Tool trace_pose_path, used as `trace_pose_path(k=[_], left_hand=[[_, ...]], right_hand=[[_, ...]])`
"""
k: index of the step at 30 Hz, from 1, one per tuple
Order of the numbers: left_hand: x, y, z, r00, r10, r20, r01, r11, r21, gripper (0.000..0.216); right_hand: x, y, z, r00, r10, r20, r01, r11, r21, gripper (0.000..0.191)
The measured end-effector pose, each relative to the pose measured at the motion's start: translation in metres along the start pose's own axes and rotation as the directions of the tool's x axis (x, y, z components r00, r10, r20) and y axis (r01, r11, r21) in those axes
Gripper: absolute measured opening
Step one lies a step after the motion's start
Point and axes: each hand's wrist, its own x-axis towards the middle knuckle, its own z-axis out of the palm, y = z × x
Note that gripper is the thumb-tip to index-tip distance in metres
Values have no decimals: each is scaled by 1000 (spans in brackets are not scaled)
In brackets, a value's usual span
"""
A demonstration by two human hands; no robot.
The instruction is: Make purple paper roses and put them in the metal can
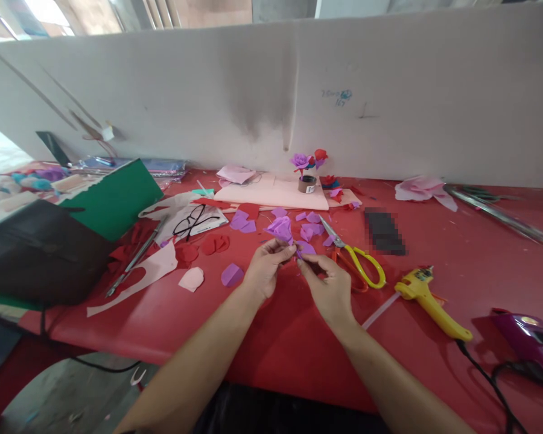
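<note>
Two hands on it now, just left of the scissors [347,248]! The left hand [266,268] pinches the purple flower [280,229] below its bloom; the right hand [329,286], nearer the scissors, pinches the lower end, the long axis slanting scissors-ward from bloom down.

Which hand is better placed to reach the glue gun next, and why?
Probably the right hand: it is nearer the glue gun, while the left hand, farther off, holds the purple flower.
</note>
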Motion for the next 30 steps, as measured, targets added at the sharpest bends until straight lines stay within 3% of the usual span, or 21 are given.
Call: trace_pose_path(k=[10, 14, 19, 27, 30], left_hand=[[1, -1, 0, 997, 78, -25, -78, 997, 4, 30], [0, -1, -1, 998, 1, 58, -4, 999, 45, 27], [-1, 0, -2, 979, -113, 170, 91, 987, 133, 32], [1, 0, -5, 999, -50, 9, 47, 982, 181, 27], [1, -1, -5, 998, -60, -4, 59, 979, 197, 28]], right_hand=[[-1, -8, 0, 990, 116, 84, -124, 988, 95, 20], [2, -5, 1, 956, 260, 136, -287, 927, 241, 24], [3, -3, 1, 941, 280, 191, -331, 879, 343, 22], [1, 0, 3, 941, 220, 257, -295, 906, 304, 23], [1, 0, 4, 944, 205, 258, -281, 910, 306, 22]])
